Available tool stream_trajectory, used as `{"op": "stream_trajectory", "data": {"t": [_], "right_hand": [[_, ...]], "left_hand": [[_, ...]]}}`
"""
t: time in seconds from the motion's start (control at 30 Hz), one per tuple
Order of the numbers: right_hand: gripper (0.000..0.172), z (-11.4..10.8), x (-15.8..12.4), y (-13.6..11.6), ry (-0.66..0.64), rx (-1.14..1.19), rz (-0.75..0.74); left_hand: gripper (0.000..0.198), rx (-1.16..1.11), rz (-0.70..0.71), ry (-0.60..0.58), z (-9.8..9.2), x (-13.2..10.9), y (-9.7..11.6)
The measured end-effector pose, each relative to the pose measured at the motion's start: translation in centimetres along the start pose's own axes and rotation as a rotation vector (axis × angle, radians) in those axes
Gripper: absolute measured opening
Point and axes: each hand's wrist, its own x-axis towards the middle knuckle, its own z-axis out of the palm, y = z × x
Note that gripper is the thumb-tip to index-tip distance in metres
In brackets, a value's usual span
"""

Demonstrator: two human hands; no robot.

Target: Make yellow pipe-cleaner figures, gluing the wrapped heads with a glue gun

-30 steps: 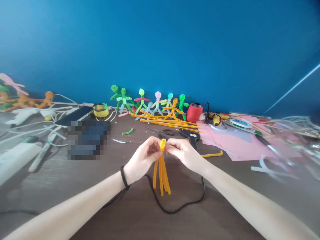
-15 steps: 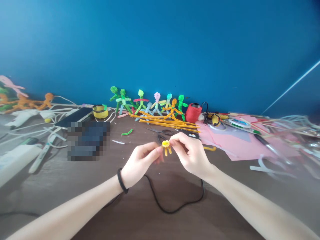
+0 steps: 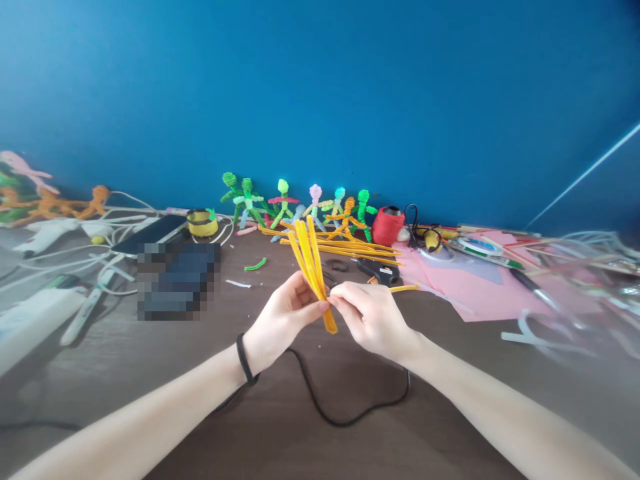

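A bundle of yellow pipe cleaners stands tilted between my hands, its long ends fanned upward and a short folded end showing below. My left hand is closed on the bundle, with the thumb pressed against its narrow part. From the other side my right hand pinches at that same narrow part; its fingertips hide the exact contact. Behind the hands, more orange-yellow pipe cleaners lie on the dark table. Scissors are partly hidden behind the bundle.
Several pipe-cleaner figures lean along the blue wall. Beside them stands a red spool. A black glue gun and pink sheets lie right; a phone and white cables lie left. A black cord loops in front.
The bundle has swung from end-on to upright, so its long strands now show above my hands. Both hands stay close together, and the right has shifted slightly down.
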Motion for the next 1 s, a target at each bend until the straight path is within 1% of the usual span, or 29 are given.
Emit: {"op": "stream_trajectory", "data": {"t": [0.07,0.13,0.17,0.2,0.23,0.27,0.33,0.37,0.43,0.5,0.53,0.57,0.6,0.63,0.67,0.73,0.8,0.83,0.87,0.9,1.0], "right_hand": [[0.018,0.0,0.1,-0.1,-0.036,0.081,0.107],[0.018,-0.2,0.3,-0.2,-0.087,0.168,0.214],[0.019,-0.2,0.5,-0.3,-0.119,0.216,0.263],[0.020,-0.3,0.6,-0.3,-0.155,0.269,0.307],[0.021,-0.3,0.8,-0.3,-0.192,0.324,0.346],[0.022,-0.3,0.9,-0.2,-0.228,0.381,0.377],[0.024,-0.2,1.0,0.0,-0.280,0.475,0.420],[0.025,-0.1,1.0,0.2,-0.293,0.504,0.433],[0.025,0.1,0.9,0.3,-0.286,0.502,0.452],[0.023,0.2,0.8,0.3,-0.243,0.418,0.442],[0.022,0.2,0.7,0.3,-0.214,0.355,0.421],[0.020,0.2,0.6,0.3,-0.183,0.288,0.388],[0.019,0.1,0.5,0.2,-0.153,0.225,0.342],[0.019,0.1,0.4,0.2,-0.129,0.167,0.286],[0.019,0.1,0.3,0.3,-0.110,0.112,0.219],[0.020,0.1,0.1,0.4,-0.089,0.006,0.067],[0.022,0.2,0.0,0.7,-0.083,-0.112,-0.071],[0.023,0.3,-0.1,0.8,-0.079,-0.168,-0.125],[0.024,0.4,-0.2,0.9,-0.075,-0.219,-0.166],[0.024,0.5,-0.2,1.0,-0.071,-0.262,-0.191],[0.024,0.7,-0.2,1.1,-0.064,-0.343,-0.211]], "left_hand": [[0.021,0.118,0.078,0.057,0.1,-0.2,0.1],[0.011,0.312,0.196,0.093,-0.1,-0.5,0.1],[0.006,0.426,0.263,0.090,-0.3,-0.6,0.1],[0.004,0.532,0.342,0.068,-0.5,-0.8,0.2],[0.007,0.591,0.404,0.032,-0.8,-0.9,0.1],[0.009,0.646,0.416,-0.044,-1.1,-1.0,0.1],[0.010,0.749,0.448,-0.132,-1.5,-1.1,0.0],[0.011,0.795,0.447,-0.155,-1.6,-1.1,0.0],[0.013,0.849,0.445,-0.177,-1.6,-0.9,-0.2],[0.013,0.821,0.428,-0.141,-1.5,-0.6,-0.3],[0.013,0.766,0.410,-0.094,-1.4,-0.4,-0.3],[0.013,0.684,0.379,-0.021,-1.3,-0.2,-0.3],[0.011,0.574,0.338,0.068,-1.3,0.0,-0.3],[0.007,0.438,0.271,0.123,-1.4,0.1,-0.3],[0.008,0.298,0.164,0.110,-1.4,0.3,-0.3],[0.023,0.059,-0.122,-0.045,-1.6,0.4,-0.2],[0.034,-0.077,-0.376,-0.198,-1.6,0.4,-0.2],[0.035,-0.100,-0.453,-0.239,-1.5,0.3,-0.2],[0.033,-0.096,-0.486,-0.255,-1.4,0.2,-0.2],[0.029,-0.077,-0.478,-0.236,-1.2,0.1,-0.2],[0.025,-0.019,-0.376,-0.099,-0.6,-0.2,-0.6]]}}
